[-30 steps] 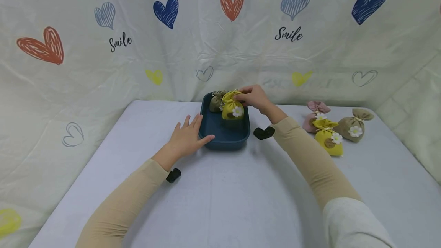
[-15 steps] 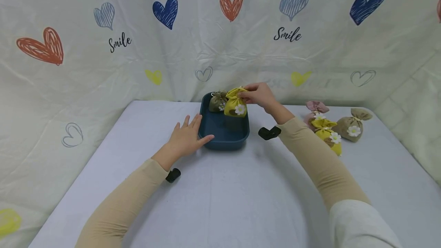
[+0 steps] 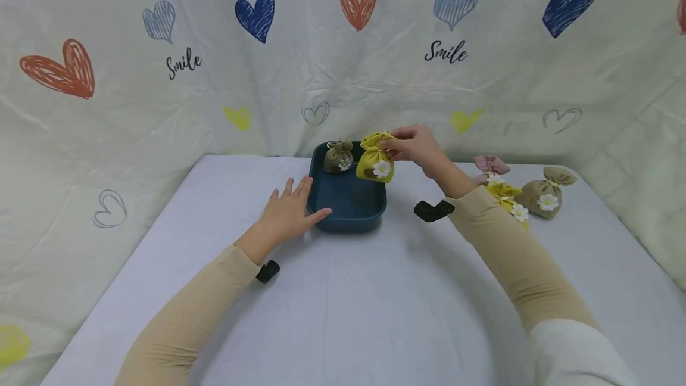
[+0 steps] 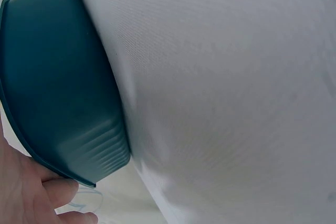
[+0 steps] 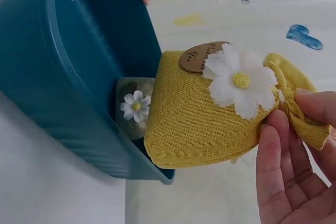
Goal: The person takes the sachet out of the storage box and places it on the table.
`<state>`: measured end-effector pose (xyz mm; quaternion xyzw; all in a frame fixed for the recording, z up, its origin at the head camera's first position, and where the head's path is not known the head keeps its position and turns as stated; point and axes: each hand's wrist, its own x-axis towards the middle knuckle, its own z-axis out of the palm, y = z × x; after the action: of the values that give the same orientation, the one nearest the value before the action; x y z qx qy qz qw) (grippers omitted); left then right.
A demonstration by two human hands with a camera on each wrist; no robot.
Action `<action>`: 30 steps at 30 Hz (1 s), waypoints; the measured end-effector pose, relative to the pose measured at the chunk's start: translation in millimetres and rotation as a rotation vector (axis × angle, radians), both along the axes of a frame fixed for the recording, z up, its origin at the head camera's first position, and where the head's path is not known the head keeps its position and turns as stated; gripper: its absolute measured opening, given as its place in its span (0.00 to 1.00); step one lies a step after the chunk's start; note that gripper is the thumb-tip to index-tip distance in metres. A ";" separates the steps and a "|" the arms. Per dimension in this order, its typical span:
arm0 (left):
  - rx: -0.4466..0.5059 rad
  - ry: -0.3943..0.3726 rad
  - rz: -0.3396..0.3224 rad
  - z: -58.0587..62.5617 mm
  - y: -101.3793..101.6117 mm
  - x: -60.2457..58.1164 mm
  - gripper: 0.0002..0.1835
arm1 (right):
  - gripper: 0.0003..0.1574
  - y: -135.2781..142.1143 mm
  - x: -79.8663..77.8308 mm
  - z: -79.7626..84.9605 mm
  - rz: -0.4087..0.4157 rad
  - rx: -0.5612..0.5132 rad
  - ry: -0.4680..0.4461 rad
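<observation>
My right hand (image 3: 420, 149) pinches the gathered neck of a yellow drawstring pouch (image 5: 210, 108), which bears a white flower and a small brown tag. The pouch hangs over the right rim of a dark blue bin (image 3: 348, 222). Inside the bin, at its back left, sits an olive-brown pouch (image 3: 337, 158) with a white flower. My left hand (image 3: 284, 216) rests at the bin's left rim, fingers spread and straight. In the left wrist view its fingers (image 4: 60, 191) lie along the rim of the bin.
On the right of the white table (image 3: 321, 302) stand a pink pouch (image 3: 490, 165), a second yellow pouch (image 3: 504, 191) partly hidden by the right sleeve, and a tan pouch (image 3: 542, 198). Behind the table hangs a pale curtain (image 3: 396, 88) printed with hearts.
My right hand has lifted the yellow pouch up and moved it right, from inside the bin to over its right rim. The left hand has stayed at the bin.
</observation>
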<state>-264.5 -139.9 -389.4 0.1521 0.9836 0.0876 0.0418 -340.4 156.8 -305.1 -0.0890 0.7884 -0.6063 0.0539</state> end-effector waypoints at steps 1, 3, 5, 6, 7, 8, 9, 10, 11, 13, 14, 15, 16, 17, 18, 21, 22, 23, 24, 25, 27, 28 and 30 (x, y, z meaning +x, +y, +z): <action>0.000 0.000 -0.001 -0.2 -0.1 -0.1 0.54 | 0.18 2.1 1.9 0.5 -0.004 -0.011 0.008; -0.001 -0.001 -0.003 -0.4 -0.2 0.0 0.54 | 0.17 6.9 6.2 1.7 -0.005 -0.028 0.017; -0.001 -0.001 -0.003 0.1 0.0 0.5 0.54 | 0.16 11.8 9.9 2.8 -0.004 -0.038 0.022; 0.000 -0.001 -0.004 0.3 0.0 0.7 0.54 | 0.16 14.4 11.6 3.3 -0.003 -0.039 0.021; 0.000 -0.001 -0.004 0.7 0.0 1.1 0.54 | 0.15 16.9 13.2 3.8 -0.004 -0.042 0.021; 0.001 0.001 -0.004 1.0 0.1 1.4 0.54 | 0.15 19.3 14.8 4.2 -0.004 -0.043 0.020; 0.003 0.001 -0.003 1.4 0.3 1.7 0.54 | 0.15 21.7 16.4 4.6 -0.006 -0.044 0.021; 0.004 0.002 -0.003 1.8 0.3 2.0 0.54 | 0.14 24.0 18.0 4.8 -0.009 -0.045 0.023; 0.006 0.003 -0.004 1.8 0.4 2.3 0.54 | 0.13 26.3 19.8 5.1 -0.013 -0.044 0.026; 0.009 0.005 -0.004 1.8 0.5 2.8 0.53 | 0.12 31.1 23.5 5.4 -0.019 -0.049 0.030; 0.009 0.008 -0.005 1.7 0.6 3.0 0.53 | 0.11 33.5 25.3 5.6 -0.021 -0.054 0.031; 0.009 0.007 -0.005 1.4 0.7 3.2 0.53 | 0.10 35.9 27.3 5.8 -0.023 -0.056 0.033; 0.009 0.008 -0.006 1.1 0.8 3.3 0.53 | 0.08 38.3 28.9 5.7 -0.026 -0.059 0.034; 0.010 0.006 -0.006 0.8 0.9 3.3 0.54 | 0.07 40.5 30.6 5.8 -0.028 -0.060 0.035; 0.008 0.005 -0.006 0.5 1.0 3.3 0.54 | 0.06 42.7 32.1 5.9 -0.030 -0.060 0.039; 0.010 0.000 -0.006 0.0 1.2 3.0 0.54 | 0.05 48.7 36.3 6.8 -0.045 -0.051 0.051; 0.011 0.000 -0.007 0.0 1.3 3.0 0.54 | 0.06 50.9 37.6 7.3 -0.049 -0.044 0.054; 0.010 0.000 -0.008 0.1 1.3 2.9 0.54 | 0.08 52.8 39.0 8.2 -0.051 -0.039 0.054; 0.010 0.002 -0.008 0.4 1.3 3.0 0.54 | 0.10 54.7 40.7 9.3 -0.057 -0.031 0.055; 0.011 0.003 -0.008 0.6 1.2 3.1 0.54 | 0.11 56.6 42.4 10.5 -0.062 -0.026 0.050; 0.012 0.006 -0.009 1.1 1.1 3.4 0.54 | 0.13 60.1 46.2 13.4 -0.070 -0.027 0.036; 0.013 0.006 -0.008 1.3 1.0 3.6 0.54 | 0.13 61.9 48.0 14.7 -0.075 -0.031 0.030; 0.013 0.005 -0.006 1.3 0.9 3.8 0.54 | 0.10 65.8 51.7 16.9 -0.084 -0.039 0.022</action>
<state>-260.7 -138.9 -388.0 0.1554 0.9827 0.0935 0.0386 -288.7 222.7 -288.2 -0.0633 0.7801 -0.6222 0.0180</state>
